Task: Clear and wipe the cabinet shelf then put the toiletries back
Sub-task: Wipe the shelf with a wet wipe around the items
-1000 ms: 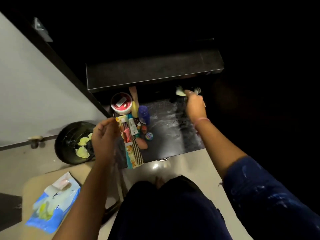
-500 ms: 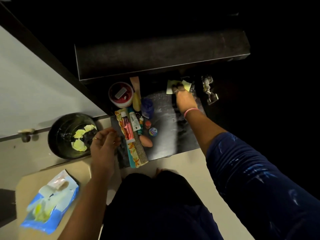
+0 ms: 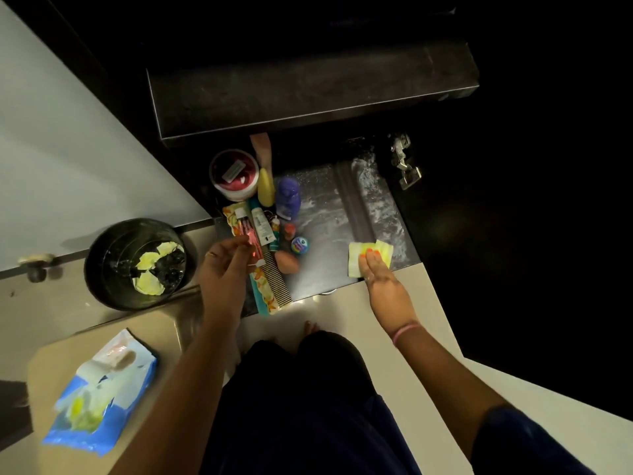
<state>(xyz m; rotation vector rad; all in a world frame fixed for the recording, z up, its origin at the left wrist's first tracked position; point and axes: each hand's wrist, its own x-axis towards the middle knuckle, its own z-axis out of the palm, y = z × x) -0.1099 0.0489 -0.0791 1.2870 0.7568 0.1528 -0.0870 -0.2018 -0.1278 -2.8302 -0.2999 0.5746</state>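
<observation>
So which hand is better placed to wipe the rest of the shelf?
Right. The right hand already presses the yellow wipe on the shelf; the left hand is at the toiletries.

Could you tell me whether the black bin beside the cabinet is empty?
No, the black bin holds several crumpled yellow wipes on its dark liner.
</observation>
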